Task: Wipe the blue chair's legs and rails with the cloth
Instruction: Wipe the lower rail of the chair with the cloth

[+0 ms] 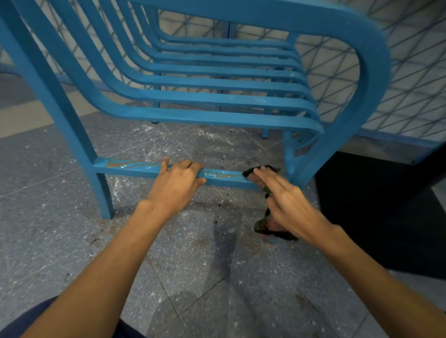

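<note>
Head view, lower centre: left hand (175,184) grips the bottom rail (134,167) of the blue chair (228,7) while right hand (285,206) holds the dark cloth (249,172) against its right end, so wiping leftward along the smeared rail seems next.

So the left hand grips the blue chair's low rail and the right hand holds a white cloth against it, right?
The head view shows a dark cloth, not white. Otherwise yes: left hand grips the low rail of the blue slatted chair, right hand holds the cloth against it.
</note>
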The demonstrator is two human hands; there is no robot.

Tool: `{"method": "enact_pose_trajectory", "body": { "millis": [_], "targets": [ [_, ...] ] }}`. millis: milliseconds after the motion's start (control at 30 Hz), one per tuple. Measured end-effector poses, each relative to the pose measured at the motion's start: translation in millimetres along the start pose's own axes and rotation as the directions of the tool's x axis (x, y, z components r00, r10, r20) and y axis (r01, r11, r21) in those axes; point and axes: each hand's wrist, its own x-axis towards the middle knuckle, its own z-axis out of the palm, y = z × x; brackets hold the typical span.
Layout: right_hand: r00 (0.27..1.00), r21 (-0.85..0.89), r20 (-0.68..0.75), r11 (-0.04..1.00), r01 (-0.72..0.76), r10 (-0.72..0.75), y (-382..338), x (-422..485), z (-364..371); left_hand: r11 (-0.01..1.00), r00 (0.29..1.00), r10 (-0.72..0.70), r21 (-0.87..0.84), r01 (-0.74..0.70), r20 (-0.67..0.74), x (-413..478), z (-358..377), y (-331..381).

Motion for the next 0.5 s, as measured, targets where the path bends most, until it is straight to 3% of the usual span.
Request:
{"method": "enact_pose_trajectory", "body": {
  "millis": [133,200,300,367,400,500],
  "targets": [
    [0.953,0.048,0.041,0.952,-0.302,0.3,-9,39,1,1.0,1.0,-0.013,-0.012,0.013,-0.004,1,-2,2],
    [0.929,0.016,0.051,0.929,-0.369,0.368,-14,54,2,1.0,1.0,-0.018,-0.015,0.018,-0.012,1,-2,3],
    [0.952,0.023,-0.001,0.951,-0.307,0.307,-19,46,6,1.0,1.0,-0.017,-0.016,0.017,-0.01,0,-1,3],
    [0.989,-0.028,0.043,0.99,-0.138,0.139,-23,27,11,1.0,1.0,-0.019,-0.015,0.019,-0.016,-1,0,3],
    [0.994,0.032,0.054,0.994,-0.101,0.099,-22,18,13,1.0,1.0,-0.018,-0.017,0.018,-0.02,-1,0,2],
    [0.991,-0.059,-0.071,0.991,-0.119,0.114,-4,6,20,0.999,1.0,-0.013,-0.031,0.012,-0.022,-1,0,1]
  ]
}}
